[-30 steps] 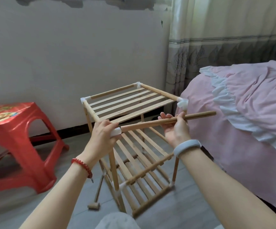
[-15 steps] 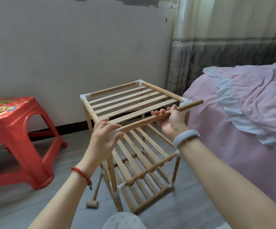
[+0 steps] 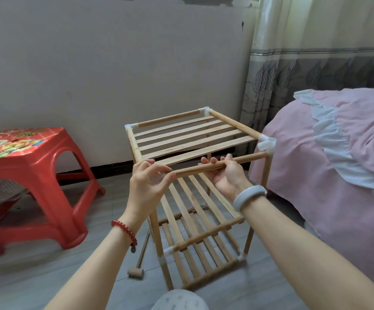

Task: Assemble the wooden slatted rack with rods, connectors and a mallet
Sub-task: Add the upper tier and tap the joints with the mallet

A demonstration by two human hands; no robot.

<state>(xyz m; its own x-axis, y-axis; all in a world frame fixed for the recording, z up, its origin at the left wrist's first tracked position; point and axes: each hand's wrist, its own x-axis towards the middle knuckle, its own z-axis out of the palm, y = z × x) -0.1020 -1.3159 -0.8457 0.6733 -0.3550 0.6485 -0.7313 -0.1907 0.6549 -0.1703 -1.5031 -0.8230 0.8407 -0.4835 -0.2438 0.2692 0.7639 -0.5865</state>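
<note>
— On the floor by the wall, what stands there?

— A wooden slatted rack (image 3: 188, 139), three tiers, with white connectors at its corners. The near right connector (image 3: 266, 143) sits at the top, just beside the pink bed (image 3: 338, 164).

— And the hands?

— Both hold one wooden rod (image 3: 221, 164) along the rack's near top edge. The left hand (image 3: 146, 186) pinches its left end with curled fingers; the right hand (image 3: 226, 175) grips its middle from below, fingers wrapped round it. Its far end reaches the near right connector.

— The mallet?

— A small wooden mallet (image 3: 138, 268) lies on the floor, left of the rack's near leg. A red stool (image 3: 31, 175) stands well apart.
</note>
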